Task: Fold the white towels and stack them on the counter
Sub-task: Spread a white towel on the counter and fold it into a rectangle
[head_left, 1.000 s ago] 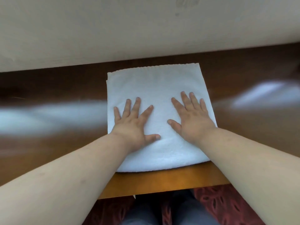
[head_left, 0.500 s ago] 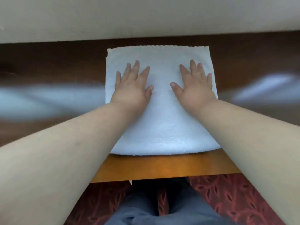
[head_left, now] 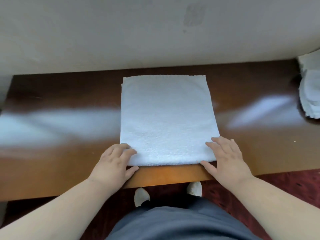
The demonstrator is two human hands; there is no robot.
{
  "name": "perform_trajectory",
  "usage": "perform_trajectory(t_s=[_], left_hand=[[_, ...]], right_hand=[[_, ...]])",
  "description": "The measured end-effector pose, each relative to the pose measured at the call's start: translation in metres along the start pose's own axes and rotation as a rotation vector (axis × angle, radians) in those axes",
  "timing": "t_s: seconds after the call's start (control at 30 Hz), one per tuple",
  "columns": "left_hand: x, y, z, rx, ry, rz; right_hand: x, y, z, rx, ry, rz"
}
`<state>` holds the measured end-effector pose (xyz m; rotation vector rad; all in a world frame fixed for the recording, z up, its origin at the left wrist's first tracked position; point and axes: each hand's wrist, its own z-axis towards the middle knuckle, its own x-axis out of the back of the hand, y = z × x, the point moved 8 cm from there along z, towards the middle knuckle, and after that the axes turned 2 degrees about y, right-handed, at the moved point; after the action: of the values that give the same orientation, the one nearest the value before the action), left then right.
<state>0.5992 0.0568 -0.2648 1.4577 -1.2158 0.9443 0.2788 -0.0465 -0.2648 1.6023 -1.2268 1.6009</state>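
A white towel (head_left: pixel 166 118), folded into a rectangle, lies flat on the brown wooden counter (head_left: pixel 69 139), its near edge along the counter's front edge. My left hand (head_left: pixel 112 163) is at the towel's near left corner, fingers curled on top and thumb under the edge. At the near right corner my right hand (head_left: pixel 226 158) has its fingers spread on top and its thumb under the edge.
A pile of white towels (head_left: pixel 310 90) sits at the counter's far right end. A pale wall (head_left: pixel 138 32) rises right behind the counter. My legs and white shoes (head_left: pixel 142 196) stand on red carpet below the front edge.
Both hands slid back from the towel's far half to its near corners. They lay flat before; now the thumbs are tucked under the near edge. The camera has pulled back.
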Motion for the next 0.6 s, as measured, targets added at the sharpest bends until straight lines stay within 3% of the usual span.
perform_trajectory(t_s=[0.07,0.13,0.33,0.43,0.6], left_hand=[[0.013,-0.010,-0.005,0.013,0.057,0.012],[0.017,-0.013,-0.006,-0.016,0.062,0.055],[0.022,-0.007,-0.004,-0.067,0.086,0.209],[0.022,0.002,-0.017,-0.168,0.065,0.226],[0.008,0.006,-0.048,-0.274,-0.023,0.196]], right_hand=[[0.012,0.016,-0.013,-0.028,0.050,-0.004],[0.014,0.028,-0.019,-0.022,-0.006,-0.029],[0.025,0.021,-0.001,0.140,0.031,-0.130],[0.031,0.009,-0.009,0.254,0.076,-0.157],[0.011,0.012,-0.045,0.325,-0.020,-0.075]])
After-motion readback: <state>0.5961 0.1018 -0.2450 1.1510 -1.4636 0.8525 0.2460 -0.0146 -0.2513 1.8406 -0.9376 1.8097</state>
